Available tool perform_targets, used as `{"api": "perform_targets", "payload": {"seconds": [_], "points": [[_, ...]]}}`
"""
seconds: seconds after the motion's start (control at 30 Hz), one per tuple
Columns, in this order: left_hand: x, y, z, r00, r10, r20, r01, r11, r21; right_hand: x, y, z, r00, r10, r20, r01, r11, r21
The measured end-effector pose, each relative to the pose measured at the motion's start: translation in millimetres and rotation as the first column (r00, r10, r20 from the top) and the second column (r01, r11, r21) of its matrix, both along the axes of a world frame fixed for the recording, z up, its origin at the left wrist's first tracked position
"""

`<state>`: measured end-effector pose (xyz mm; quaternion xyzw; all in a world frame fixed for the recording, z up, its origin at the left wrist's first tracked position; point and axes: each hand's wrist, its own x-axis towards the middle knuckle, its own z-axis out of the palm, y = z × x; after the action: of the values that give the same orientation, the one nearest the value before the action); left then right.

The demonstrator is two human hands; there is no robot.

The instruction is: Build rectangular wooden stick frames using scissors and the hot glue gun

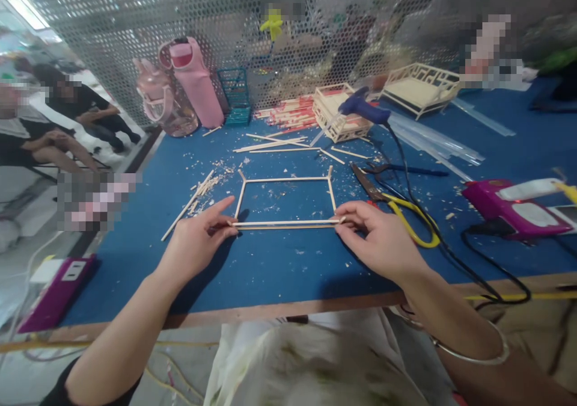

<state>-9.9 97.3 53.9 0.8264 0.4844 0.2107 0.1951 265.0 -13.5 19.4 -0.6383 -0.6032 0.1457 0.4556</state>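
Observation:
A rectangular frame of thin wooden sticks (pixel 286 180) lies on the blue tabletop, with short pieces standing up at its two far corners. Along its near side runs a wooden stick (pixel 288 222), just above the frame's front bar. My left hand (pixel 193 240) pinches the left end of this stick between thumb and fingers, at the near left corner. At the near right corner, my right hand (pixel 383 240) pinches the other end. Whether the stick touches the frame at its ends is hidden by my fingers.
Scissors (pixel 408 210), pliers (pixel 406 169) and a blue glue gun (pixel 367 110) with its cord lie to the right, near a purple power strip (pixel 500 204). Loose sticks (pixel 279 144), finished stick models (pixel 419 90) and pink bottles (pixel 198 87) stand behind. People sit at far left.

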Motion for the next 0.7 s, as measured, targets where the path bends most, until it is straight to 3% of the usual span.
{"api": "perform_targets", "payload": {"seconds": [0.13, 0.4, 0.53, 0.7], "points": [[0.5, 0.7, 0.0, 1.000, 0.015, -0.019, -0.014, 0.999, 0.040, 0.2, -0.7, 1.0, 1.000, 0.014, -0.008, -0.014, 1.000, -0.019], [-1.2, 2.5, -2.7, 0.999, 0.009, -0.038, -0.006, 0.997, 0.071, 3.2, -5.0, 10.7, 0.976, 0.021, 0.215, 0.003, 0.994, -0.113], [-1.5, 1.8, -3.0, 0.999, 0.004, -0.040, -0.002, 0.998, 0.058, 4.5, -5.6, 12.4, 0.980, 0.014, 0.198, 0.017, 0.988, -0.156], [-1.4, 2.0, -2.2, 0.999, 0.025, -0.033, -0.023, 0.999, 0.038, 10.5, -8.5, 11.3, 0.989, -0.145, 0.021, 0.144, 0.989, 0.019]]}}
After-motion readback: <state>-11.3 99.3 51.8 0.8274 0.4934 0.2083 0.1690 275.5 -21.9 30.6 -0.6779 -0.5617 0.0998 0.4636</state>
